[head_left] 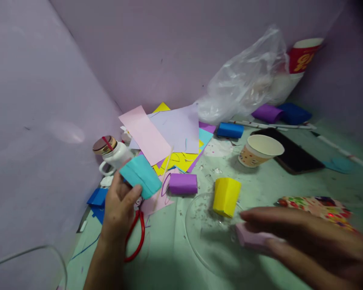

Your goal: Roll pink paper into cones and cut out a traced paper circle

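My left hand [117, 205] grips a turquoise folded paper piece [140, 176] between thumb and fingers, raised in front of a white lidded mug. Just below it lie scissors with red handles [142, 237], their blades mostly hidden. My right hand [308, 237], smeared by motion, has thumb and fingers apart around a pale pink paper piece [248, 237]; whether they touch it is unclear. A yellow folded paper piece [226, 197] stands at the clear round plate [199, 257]. Left of it lies a purple paper roll [183, 184].
Behind are stacked coloured paper sheets [175, 129], a blue paper roll [230, 130], and a clear plastic bag [242, 80]. A paper cup [257, 153] stands by a black phone [293, 153]. The mug [119, 155] is near the left wall; a floral item [317, 205] lies right.
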A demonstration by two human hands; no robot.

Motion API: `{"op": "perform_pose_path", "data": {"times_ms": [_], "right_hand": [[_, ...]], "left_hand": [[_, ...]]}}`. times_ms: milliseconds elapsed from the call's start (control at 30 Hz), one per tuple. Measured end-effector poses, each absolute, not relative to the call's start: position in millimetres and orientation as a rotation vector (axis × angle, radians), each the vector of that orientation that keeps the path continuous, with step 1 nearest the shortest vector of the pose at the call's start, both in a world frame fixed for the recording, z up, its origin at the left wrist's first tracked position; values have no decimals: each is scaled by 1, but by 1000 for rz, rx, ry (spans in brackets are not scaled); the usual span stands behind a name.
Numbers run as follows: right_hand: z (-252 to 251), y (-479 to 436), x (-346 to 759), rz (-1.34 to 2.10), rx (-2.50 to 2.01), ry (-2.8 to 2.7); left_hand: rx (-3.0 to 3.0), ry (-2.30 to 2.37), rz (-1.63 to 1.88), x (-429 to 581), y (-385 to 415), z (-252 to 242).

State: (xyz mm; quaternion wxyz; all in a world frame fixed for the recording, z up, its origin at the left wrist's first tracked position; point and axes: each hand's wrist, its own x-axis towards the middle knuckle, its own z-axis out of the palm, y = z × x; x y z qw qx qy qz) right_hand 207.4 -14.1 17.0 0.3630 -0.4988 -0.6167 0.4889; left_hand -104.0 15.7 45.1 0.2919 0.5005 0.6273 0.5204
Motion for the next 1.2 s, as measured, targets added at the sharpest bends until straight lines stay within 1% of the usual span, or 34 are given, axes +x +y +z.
{"op": "perform_pose_path", "data": {"times_ms": [67, 133, 233, 333, 400, 433, 533, 633, 667, 767, 900, 967, 1067, 1133, 1200], "right_hand": [[25, -21, 173, 1590, -1109, -1481], [26, -25, 148, 1785, -963, -1334], [20, -29, 131, 1895, -813, -1231], [17, -33, 131, 1898, -758, -1273], [19, -35, 140, 1817, -804, -1391], [22, -35, 147, 1722, -860, -1474], [32, -27, 179, 1270, -1065, -1666], [43, -13, 212, 841, -1374, -1625], [46, -9, 219, 761, -1472, -1578], [45, -4, 227, 682, -1589, -1505], [34, -6, 219, 684, -1527, -1590], [33, -2, 218, 676, -1532, -1611], [46, 20, 214, 688, -1528, -1672], [61, 45, 205, 693, -1367, -1846], [74, 73, 185, 677, -1110, -2133]], "left_hand": [[1190, 1371, 1461, -92, 4, 37], [1109, 1245, 1460, -84, -3, 30], [1113, 1243, 1429, -79, -7, 26], [1193, 1309, 1329, -75, -9, 30], [1218, 1373, 1276, -72, -11, 35], [1203, 1424, 1275, -70, -14, 38], [1109, 1648, 1322, -64, -27, 42], [1137, 1936, 1252, -60, -46, 36], [1182, 2023, 1205, -59, -52, 32], [1312, 2119, 1060, -55, -66, 18], [1283, 2113, 926, -51, -66, 9], [1265, 2126, 940, -50, -62, 9], [1251, 2021, 1023, -51, -57, 8], [1226, 1909, 1088, -52, -55, 3], [1261, 1827, 1094, -55, -56, -4]]}}
